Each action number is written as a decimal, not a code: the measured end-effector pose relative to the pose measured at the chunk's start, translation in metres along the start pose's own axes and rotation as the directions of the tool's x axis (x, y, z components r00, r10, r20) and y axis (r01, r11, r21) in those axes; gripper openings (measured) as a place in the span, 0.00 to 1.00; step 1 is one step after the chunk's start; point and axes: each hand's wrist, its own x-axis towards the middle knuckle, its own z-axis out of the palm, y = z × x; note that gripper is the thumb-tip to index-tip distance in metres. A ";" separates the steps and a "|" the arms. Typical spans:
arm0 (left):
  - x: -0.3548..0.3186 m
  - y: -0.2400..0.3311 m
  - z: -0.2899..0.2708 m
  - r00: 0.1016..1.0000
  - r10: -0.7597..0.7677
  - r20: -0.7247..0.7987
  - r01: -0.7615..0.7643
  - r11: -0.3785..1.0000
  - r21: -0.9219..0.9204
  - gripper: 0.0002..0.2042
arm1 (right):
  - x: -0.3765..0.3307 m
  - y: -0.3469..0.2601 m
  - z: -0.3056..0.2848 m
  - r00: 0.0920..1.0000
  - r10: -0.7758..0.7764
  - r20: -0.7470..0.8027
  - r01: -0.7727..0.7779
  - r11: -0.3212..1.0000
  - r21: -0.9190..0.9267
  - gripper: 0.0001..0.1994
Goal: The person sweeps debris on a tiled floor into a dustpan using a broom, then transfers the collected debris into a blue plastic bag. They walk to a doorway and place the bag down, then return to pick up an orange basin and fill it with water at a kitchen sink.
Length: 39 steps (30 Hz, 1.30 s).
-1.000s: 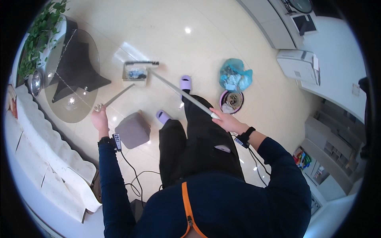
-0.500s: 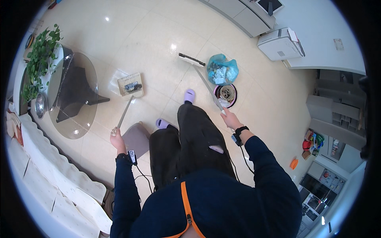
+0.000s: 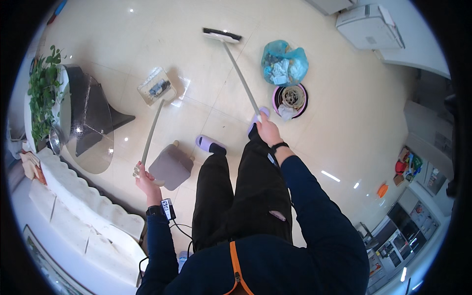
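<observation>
My left hand (image 3: 147, 184) is closed round the upper end of a long-handled dustpan (image 3: 158, 87), whose pale pan lies on the floor ahead of it with grey and dark debris inside. The fingers of my right hand (image 3: 268, 132) wrap round the grey handle of a broom (image 3: 241, 76). Its white head with dark bristles (image 3: 222, 35) is far ahead, at or just above the tiles. To the right of the broom handle sit a blue plastic bag (image 3: 285, 64) of rubbish and a round pink-rimmed bin (image 3: 290, 102) with waste in it.
A grey stool (image 3: 171, 166) stands beside my left hand. Further left are a glass-topped table (image 3: 93, 128), a leafy plant (image 3: 45, 93) and a sofa with a white cover (image 3: 93, 206). A white box-shaped appliance (image 3: 369, 28) stands at the far right.
My right hand has swung left and forward, carrying the broom head further away and left of the blue bag. The dustpan stays in my left hand. My feet and view have shifted.
</observation>
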 end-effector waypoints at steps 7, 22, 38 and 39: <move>-0.090 0.052 0.112 0.990 -0.115 0.075 0.128 0.971 -0.204 0.09 | 0.065 -0.023 0.026 0.913 0.121 0.391 -0.183 0.975 0.125 0.25; -0.216 0.068 0.279 0.923 -0.143 0.356 0.233 0.946 -0.226 0.14 | 0.064 0.125 0.018 0.806 0.169 0.567 -0.379 0.883 0.275 0.23; -0.380 0.116 0.415 0.543 -0.233 0.806 0.555 0.820 -0.137 0.12 | 0.107 0.040 -0.212 0.834 -0.160 -0.528 0.442 0.768 0.464 0.48; -0.391 0.119 0.428 0.496 -0.220 0.840 0.584 0.800 -0.135 0.12 | 0.112 0.030 -0.230 0.789 -0.162 -0.592 0.489 0.750 0.446 0.47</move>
